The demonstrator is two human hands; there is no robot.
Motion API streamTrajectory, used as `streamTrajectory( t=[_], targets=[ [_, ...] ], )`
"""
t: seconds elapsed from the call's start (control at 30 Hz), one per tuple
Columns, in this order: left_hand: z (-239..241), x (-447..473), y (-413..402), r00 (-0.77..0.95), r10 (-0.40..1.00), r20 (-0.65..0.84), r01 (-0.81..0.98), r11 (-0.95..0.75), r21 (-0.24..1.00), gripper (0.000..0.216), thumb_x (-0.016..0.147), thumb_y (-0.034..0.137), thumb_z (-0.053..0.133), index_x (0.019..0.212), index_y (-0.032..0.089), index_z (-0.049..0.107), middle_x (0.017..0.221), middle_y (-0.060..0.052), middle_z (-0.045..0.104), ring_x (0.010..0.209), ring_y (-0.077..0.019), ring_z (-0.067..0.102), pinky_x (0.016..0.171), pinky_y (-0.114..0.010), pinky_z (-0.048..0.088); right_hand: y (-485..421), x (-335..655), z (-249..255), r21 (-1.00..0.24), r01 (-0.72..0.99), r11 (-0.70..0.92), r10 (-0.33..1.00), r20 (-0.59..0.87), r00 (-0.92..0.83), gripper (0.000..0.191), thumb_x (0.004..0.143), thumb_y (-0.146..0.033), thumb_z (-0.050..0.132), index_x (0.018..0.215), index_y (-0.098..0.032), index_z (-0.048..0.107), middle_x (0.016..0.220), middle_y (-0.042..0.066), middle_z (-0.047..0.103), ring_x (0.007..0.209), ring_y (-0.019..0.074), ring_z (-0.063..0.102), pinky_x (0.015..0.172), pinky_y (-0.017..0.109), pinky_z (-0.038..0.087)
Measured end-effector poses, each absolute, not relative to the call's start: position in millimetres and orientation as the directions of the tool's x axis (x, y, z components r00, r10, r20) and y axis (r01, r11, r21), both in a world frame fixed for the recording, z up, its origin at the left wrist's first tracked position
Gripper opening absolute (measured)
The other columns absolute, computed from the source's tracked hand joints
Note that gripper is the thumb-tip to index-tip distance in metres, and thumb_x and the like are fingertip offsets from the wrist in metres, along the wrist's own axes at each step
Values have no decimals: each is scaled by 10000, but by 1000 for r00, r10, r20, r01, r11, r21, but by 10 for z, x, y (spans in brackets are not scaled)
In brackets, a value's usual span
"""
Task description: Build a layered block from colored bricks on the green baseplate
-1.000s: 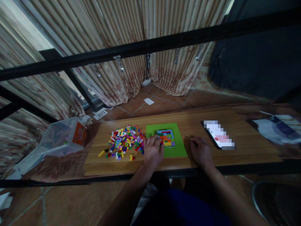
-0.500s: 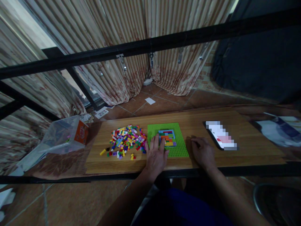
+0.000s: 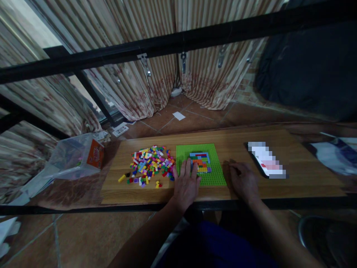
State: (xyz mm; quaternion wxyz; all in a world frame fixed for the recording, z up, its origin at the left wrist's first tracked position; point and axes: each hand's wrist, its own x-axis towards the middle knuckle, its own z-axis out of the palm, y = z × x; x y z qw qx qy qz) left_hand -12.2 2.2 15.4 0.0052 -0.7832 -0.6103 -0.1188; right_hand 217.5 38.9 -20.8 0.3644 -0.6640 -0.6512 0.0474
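My left hand (image 3: 186, 183) lies flat with fingers spread over the left front part of a green studded baseplate (image 3: 216, 178). Its fingertips reach the left side of a small multicoloured block of toy bricks (image 3: 202, 162) built on the plate, covering part of it. To the left of this hand, a pile of loose toy bricks (image 3: 152, 163) spreads over the wood. My right hand (image 3: 244, 181) rests on the board right of the baseplate, fingers curled in, and no object shows in it. A phone (image 3: 266, 160) with a lit, blurred-out screen lies beyond it to the right.
The wooden board (image 3: 304, 167) bears all these things. On its left stands a clear plastic box (image 3: 74, 158) with an orange label. A black metal bar (image 3: 156, 46) crosses in front of striped curtains (image 3: 139, 22). Papers (image 3: 333, 156) lie at the far right.
The view has shifted slightly, so the baseplate and phone appear a little further right. Both hands keep nearly the same pose and place on the board.
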Motion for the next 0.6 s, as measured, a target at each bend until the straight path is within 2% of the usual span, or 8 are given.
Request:
streamTrajectory(
  t=[0.17,0.3,0.6],
  targets=[
    [158,-117,14,244,949,200,956,-270,114,500,961,410,313,1411,206,389,1522,-110,338,1391,-295,304,1101,-639,244,380,2168,-190,-541,833,116,897,417,146,312,860,-349,435,865,-169,690,955,128,663,835,239,621,725,368,498],
    [196,-101,10,232,945,230,956,-266,128,491,944,416,367,1381,198,421,1532,-118,314,1401,-302,279,1100,-642,241,375,2182,-181,-524,843,119,905,406,124,329,862,-359,427,866,-159,688,946,135,664,836,253,621,719,383,496],
    [186,-194,-64,168,929,330,934,-257,248,527,908,397,468,1395,209,392,1514,-122,335,1392,-301,282,1114,-608,241,366,2197,-205,-513,845,148,893,436,108,348,861,-385,427,865,-154,686,941,145,667,825,253,616,710,383,485]
  ],
)
